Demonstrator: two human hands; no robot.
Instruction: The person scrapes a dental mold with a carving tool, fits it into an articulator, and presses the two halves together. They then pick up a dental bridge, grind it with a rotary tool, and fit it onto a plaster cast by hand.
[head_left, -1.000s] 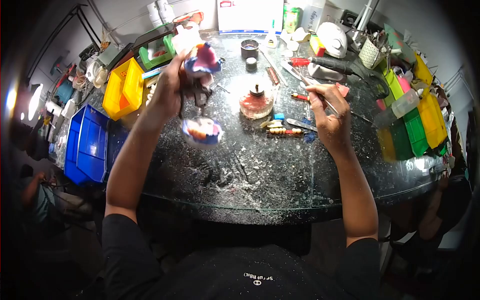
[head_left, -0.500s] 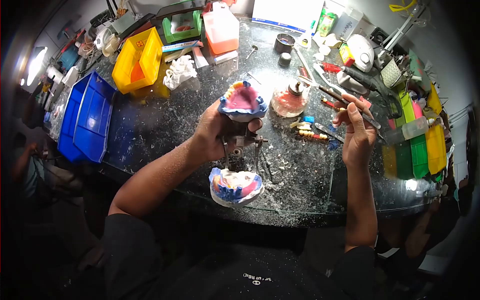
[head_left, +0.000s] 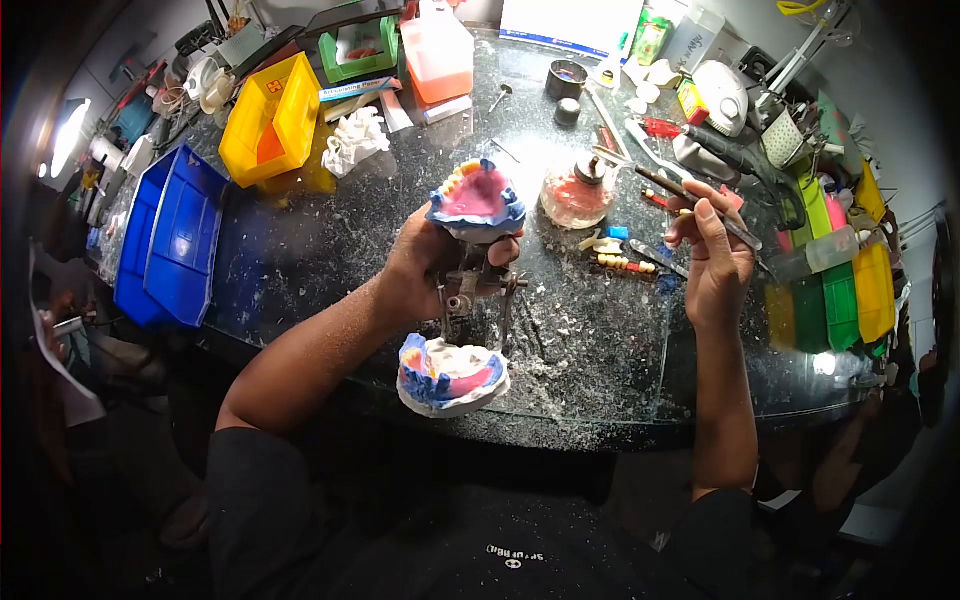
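My left hand is wrapped round a metal dental articulator, held open above the front of the bench. Its upper cast faces me, with pink wax, blue wax at the rim and yellowish teeth along its left side. Hanging lower, near the bench edge, the other cast carries blue and pink wax on white plaster. In my right hand, a slim wax carving tool with a dark shaft is pinched between thumb and fingers, its tip pointing up left. The tip is close to a glass spirit lamp.
Tooth strips and a knife lie right of centre. Blue and yellow bins stand at left, beside crumpled tissue. A handpiece rests at right. White shavings cover the dark bench.
The articulator has turned slightly in my left hand, and both casts have shifted a little left, the lower one more. My right hand keeps nearly the same place with the tool.
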